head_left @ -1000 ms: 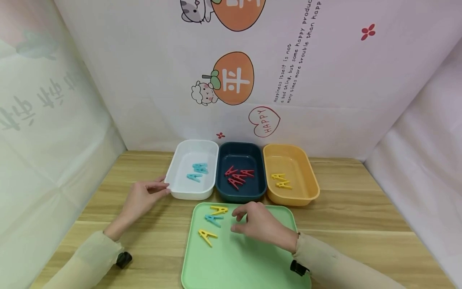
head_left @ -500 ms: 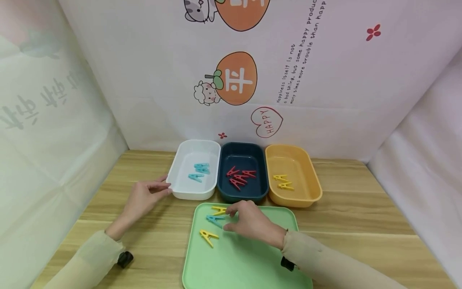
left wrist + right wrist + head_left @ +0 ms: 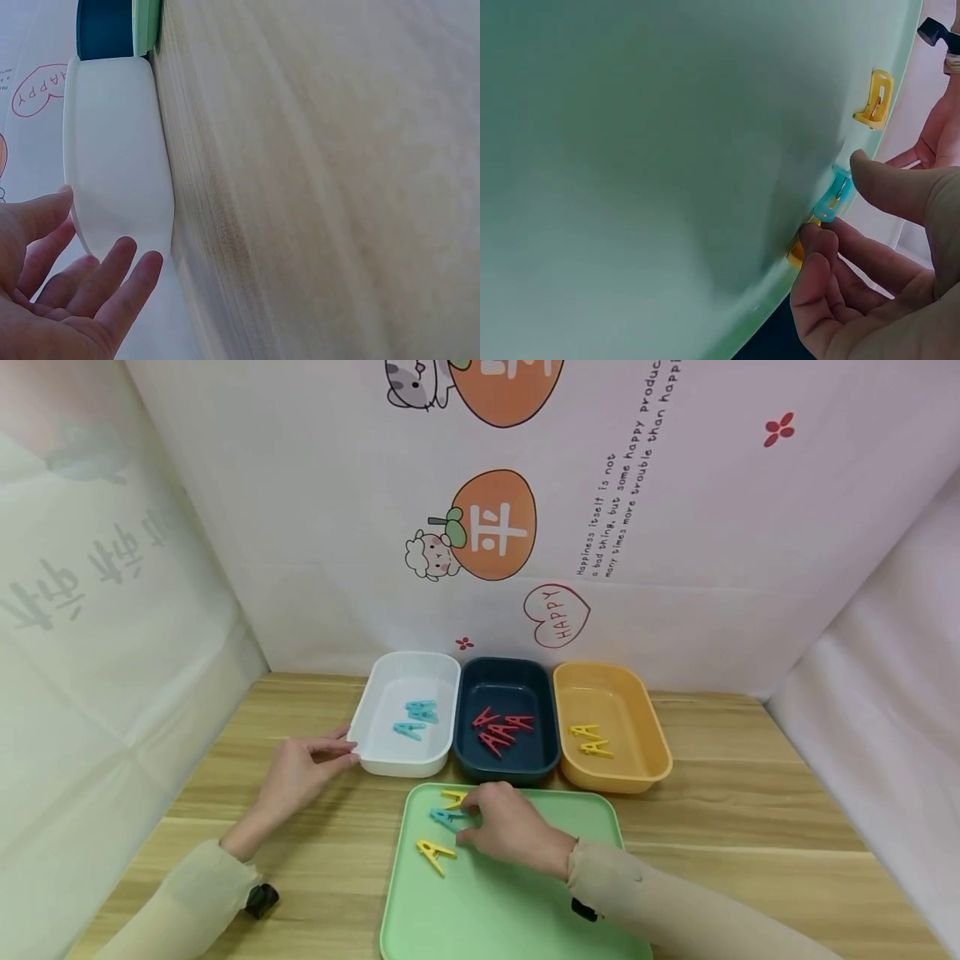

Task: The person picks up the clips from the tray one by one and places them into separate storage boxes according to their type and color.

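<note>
My left hand rests its fingertips against the near left corner of a white box. In the left wrist view its fingers are extended, with the thumb at the box rim. My right hand is low over a green tray, thumb and fingers on either side of a blue clothespin. A gap remains between the fingertips, and contact with the clothespin is unclear. Behind it lies a yellow clothespin, partly covered by the fingers; another yellow clothespin lies nearer on the tray.
Beyond the tray, a dark blue box holds several red clothespins. To its right an orange box contains two yellow clothespins. Blue clothespins lie in the white box. Printed cloth hangs behind the wooden table.
My right hand has moved left across the tray to the blue clothespin, now partly covering it and the yellow one behind. The left hand stays at the white box.
</note>
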The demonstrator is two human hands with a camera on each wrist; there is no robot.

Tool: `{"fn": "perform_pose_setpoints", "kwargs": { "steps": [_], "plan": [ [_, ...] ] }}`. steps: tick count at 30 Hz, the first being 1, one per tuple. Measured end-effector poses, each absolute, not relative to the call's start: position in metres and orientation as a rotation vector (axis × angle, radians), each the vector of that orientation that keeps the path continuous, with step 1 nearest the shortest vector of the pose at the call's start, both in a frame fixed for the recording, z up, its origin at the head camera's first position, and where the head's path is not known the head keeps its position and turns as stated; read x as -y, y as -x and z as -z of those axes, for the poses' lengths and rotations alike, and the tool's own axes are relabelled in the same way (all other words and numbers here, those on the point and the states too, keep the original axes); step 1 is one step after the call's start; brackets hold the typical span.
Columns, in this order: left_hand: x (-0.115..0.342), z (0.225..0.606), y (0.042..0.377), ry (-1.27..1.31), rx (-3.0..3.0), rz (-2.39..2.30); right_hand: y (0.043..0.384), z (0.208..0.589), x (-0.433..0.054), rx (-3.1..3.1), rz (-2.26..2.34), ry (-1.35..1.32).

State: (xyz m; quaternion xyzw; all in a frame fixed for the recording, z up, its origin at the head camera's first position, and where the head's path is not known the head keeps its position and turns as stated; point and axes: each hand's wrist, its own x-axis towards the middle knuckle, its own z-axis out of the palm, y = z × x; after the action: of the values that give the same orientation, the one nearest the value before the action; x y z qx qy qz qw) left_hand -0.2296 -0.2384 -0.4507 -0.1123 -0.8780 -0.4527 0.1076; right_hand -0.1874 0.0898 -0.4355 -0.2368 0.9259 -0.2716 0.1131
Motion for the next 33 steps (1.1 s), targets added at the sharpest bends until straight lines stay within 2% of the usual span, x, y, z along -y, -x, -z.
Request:
{"fn": "perform_pose_setpoints", "kwargs": {
  "steps": [14,22,33],
  "plan": [
    [0.235,0.449,0.230,0.337,2.577,1.341,0.176,0.433,-0.114,-2.753,0.729,0.724],
    [0.236,0.447,0.230,0.335,2.580,1.338,0.170,0.431,-0.135,-2.758,0.706,0.637],
    [0.236,0.448,0.227,0.336,2.589,1.350,0.170,0.434,-0.138,-2.757,0.655,0.689]
  ]
}}
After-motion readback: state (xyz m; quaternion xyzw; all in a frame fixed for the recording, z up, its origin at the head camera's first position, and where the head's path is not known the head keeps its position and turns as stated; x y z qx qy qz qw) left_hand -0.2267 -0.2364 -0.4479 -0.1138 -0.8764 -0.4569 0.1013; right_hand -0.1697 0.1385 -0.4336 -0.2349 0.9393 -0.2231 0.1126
